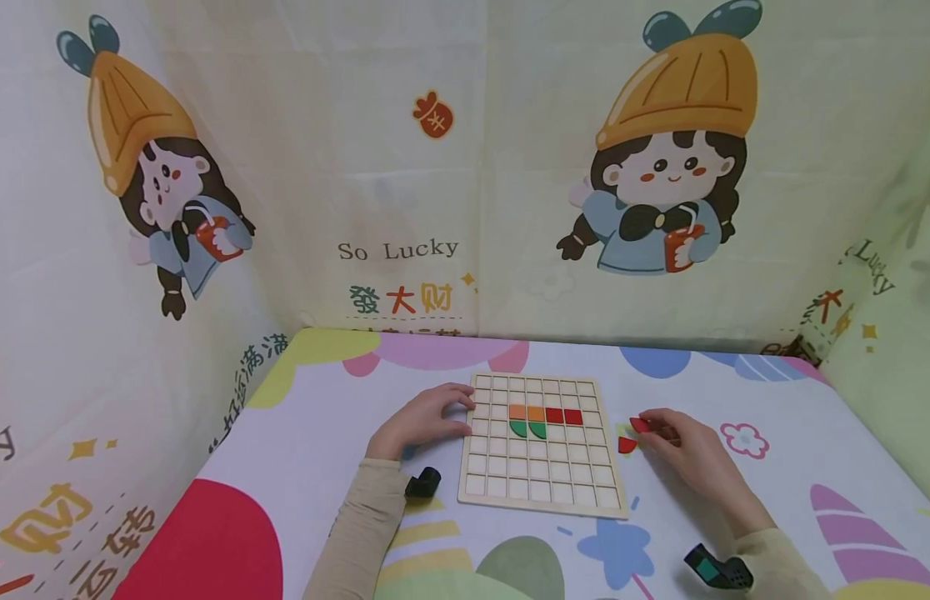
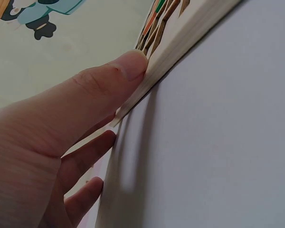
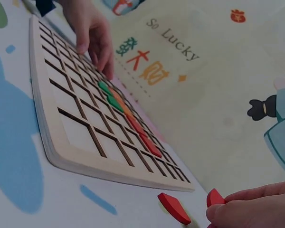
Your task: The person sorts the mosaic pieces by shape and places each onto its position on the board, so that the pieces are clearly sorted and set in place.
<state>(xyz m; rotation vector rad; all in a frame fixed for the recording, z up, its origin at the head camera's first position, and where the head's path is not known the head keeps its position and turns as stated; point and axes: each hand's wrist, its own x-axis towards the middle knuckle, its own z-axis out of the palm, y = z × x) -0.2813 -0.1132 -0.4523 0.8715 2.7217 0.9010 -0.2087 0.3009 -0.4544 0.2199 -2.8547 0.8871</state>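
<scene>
A wooden grid board lies on the table, in the middle of the head view. In its cells are two orange squares, two red squares and, just below the orange ones, two green quarter-circle pieces. My left hand rests against the board's left edge; thumb and fingertips touch that side in the left wrist view. Right of the board, my right hand pinches a red quarter-circle piece between thumb and fingers. Another red rounded piece lies on the table beside the board.
A patterned cloth covers the table. Printed fabric walls stand behind it and on both sides. Black wrist devices show at both sleeves, close to the tabletop.
</scene>
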